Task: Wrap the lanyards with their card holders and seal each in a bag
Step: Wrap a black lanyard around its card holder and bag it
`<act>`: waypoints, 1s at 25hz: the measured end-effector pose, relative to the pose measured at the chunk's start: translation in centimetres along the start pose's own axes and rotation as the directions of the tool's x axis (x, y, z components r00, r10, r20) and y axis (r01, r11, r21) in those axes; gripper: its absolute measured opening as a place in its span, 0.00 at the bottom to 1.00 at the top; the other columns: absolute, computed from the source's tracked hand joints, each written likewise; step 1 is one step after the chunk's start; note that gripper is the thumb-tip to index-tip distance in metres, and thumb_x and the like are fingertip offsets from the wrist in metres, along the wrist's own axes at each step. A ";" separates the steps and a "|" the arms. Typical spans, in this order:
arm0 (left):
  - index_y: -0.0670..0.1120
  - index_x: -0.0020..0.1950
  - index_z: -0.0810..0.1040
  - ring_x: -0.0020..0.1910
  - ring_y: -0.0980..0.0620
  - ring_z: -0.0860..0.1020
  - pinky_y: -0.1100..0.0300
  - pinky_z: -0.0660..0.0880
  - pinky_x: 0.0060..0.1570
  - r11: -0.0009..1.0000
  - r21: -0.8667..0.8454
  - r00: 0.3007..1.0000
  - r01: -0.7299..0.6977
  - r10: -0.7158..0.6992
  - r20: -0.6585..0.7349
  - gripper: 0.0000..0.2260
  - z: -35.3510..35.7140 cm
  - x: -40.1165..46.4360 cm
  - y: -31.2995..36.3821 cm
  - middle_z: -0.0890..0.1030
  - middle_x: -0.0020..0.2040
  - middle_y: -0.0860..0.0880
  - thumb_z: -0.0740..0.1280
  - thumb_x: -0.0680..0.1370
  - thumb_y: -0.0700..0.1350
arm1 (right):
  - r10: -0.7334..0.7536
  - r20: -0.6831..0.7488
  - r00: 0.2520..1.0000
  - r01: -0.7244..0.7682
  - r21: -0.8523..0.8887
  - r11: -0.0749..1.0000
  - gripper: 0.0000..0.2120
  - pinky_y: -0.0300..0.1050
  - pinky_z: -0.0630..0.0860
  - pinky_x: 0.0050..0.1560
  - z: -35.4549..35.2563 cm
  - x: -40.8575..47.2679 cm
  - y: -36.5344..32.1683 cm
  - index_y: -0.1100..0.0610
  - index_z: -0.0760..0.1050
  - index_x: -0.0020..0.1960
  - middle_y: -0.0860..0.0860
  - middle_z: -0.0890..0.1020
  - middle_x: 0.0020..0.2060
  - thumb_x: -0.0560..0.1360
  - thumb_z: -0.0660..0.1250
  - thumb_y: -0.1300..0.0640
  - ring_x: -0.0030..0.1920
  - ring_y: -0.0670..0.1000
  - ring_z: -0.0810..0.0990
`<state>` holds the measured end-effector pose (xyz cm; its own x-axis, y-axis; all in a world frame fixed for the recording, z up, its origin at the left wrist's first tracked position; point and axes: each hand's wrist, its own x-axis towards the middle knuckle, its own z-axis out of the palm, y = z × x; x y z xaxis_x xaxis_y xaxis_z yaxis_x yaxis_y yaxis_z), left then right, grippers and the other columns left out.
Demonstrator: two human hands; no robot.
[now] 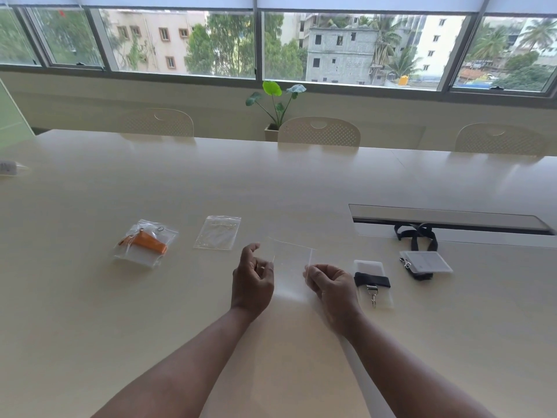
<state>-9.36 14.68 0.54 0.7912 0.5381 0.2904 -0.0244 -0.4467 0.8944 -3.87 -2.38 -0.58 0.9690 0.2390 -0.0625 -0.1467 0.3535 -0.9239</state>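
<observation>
Left hand (252,277): pinches the left edge of an empty clear bag (291,263), fingers curled.
Right hand (327,282): pinches the right edge of the same bag.
Why held so: I judge the two hands pull the mouth apart, to open it for filling.
Next lanyard: the wrapped black lanyard (372,280) on its card holder lies just beside the right hand.
Also waiting: an unwrapped lanyard with holder (425,260), further right.
Finished: orange lanyard bag (144,244), far left; a spare bag (217,232) beside it.
In the way: nothing on the table (271,182) between bag and lanyard.
</observation>
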 end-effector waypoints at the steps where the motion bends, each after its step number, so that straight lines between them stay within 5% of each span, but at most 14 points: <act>1: 0.46 0.70 0.69 0.45 0.57 0.80 0.51 0.79 0.53 1.000 0.013 1.000 -0.005 0.005 -0.015 0.23 0.1 0.0 -0.1 0.81 0.50 0.51 0.72 0.77 0.41 | -0.001 -0.001 1.000 0.001 -0.004 1.000 0.07 0.41 0.78 0.48 0.0 0.1 0.0 0.62 0.84 0.42 0.56 0.82 0.35 0.78 0.70 0.64 0.41 0.52 0.79; 4: 0.47 0.73 0.67 0.67 0.48 0.68 0.49 0.66 0.64 0.957 0.274 0.988 -0.101 0.129 -0.087 0.28 0.5 -0.5 -0.3 0.70 0.68 0.48 0.73 0.76 0.48 | -0.002 -0.006 1.000 0.002 -0.014 1.000 0.05 0.38 0.79 0.46 -0.3 0.2 0.2 0.62 0.84 0.44 0.56 0.83 0.37 0.77 0.72 0.63 0.40 0.50 0.81; 7: 0.50 0.66 0.71 0.61 0.45 0.71 0.50 0.68 0.57 0.794 0.436 0.899 -0.423 0.427 0.093 0.19 0.7 -1.2 -0.2 0.73 0.62 0.49 0.68 0.78 0.55 | -0.023 0.026 0.999 0.024 -0.052 0.998 0.05 0.40 0.78 0.46 -0.4 0.1 0.3 0.60 0.84 0.42 0.56 0.83 0.37 0.77 0.73 0.63 0.40 0.49 0.80; 10: 0.50 0.64 0.76 0.54 0.48 0.77 0.53 0.72 0.52 0.735 0.382 0.828 -0.560 0.483 0.285 0.17 0.6 -1.7 0.1 0.79 0.58 0.53 0.64 0.80 0.57 | -0.045 0.078 0.996 0.052 -0.088 0.995 0.04 0.42 0.76 0.43 -0.4 -0.2 0.1 0.57 0.83 0.40 0.53 0.80 0.35 0.73 0.76 0.61 0.38 0.49 0.76; 15: 0.49 0.64 0.78 0.49 0.50 0.79 0.55 0.77 0.50 0.721 0.315 0.781 -0.617 0.509 0.363 0.20 0.4 -2.0 0.7 0.82 0.51 0.54 0.67 0.77 0.58 | -0.054 0.168 0.984 0.070 -0.093 0.993 0.05 0.45 0.74 0.42 0.2 -0.6 -0.2 0.57 0.83 0.40 0.55 0.81 0.36 0.71 0.76 0.56 0.39 0.51 0.77; 19: 0.50 0.60 0.78 0.44 0.52 0.80 0.56 0.78 0.44 0.761 0.311 0.812 -0.570 0.465 0.353 0.16 0.3 -2.0 1.0 0.81 0.44 0.56 0.66 0.78 0.59 | -0.043 0.210 0.977 0.076 -0.151 0.986 0.09 0.50 0.71 0.43 0.3 -0.7 0.0 0.62 0.82 0.43 0.58 0.81 0.37 0.73 0.74 0.55 0.40 0.55 0.75; 25: 0.53 0.58 0.78 0.39 0.52 0.80 0.58 0.75 0.38 0.792 0.324 0.846 -0.518 0.415 0.335 0.13 0.5 -1.9 0.5 0.82 0.40 0.55 0.61 0.80 0.57 | -0.082 0.170 0.982 0.123 -0.252 0.960 0.06 0.43 0.72 0.42 0.4 -0.6 0.3 0.64 0.80 0.43 0.56 0.79 0.36 0.78 0.69 0.66 0.39 0.51 0.74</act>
<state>-10.60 13.08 0.31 0.8638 0.0299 0.5030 -0.2309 -0.8638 0.4478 -4.55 -2.01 -0.64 0.9298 0.3597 0.0783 0.0288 0.1410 -0.9896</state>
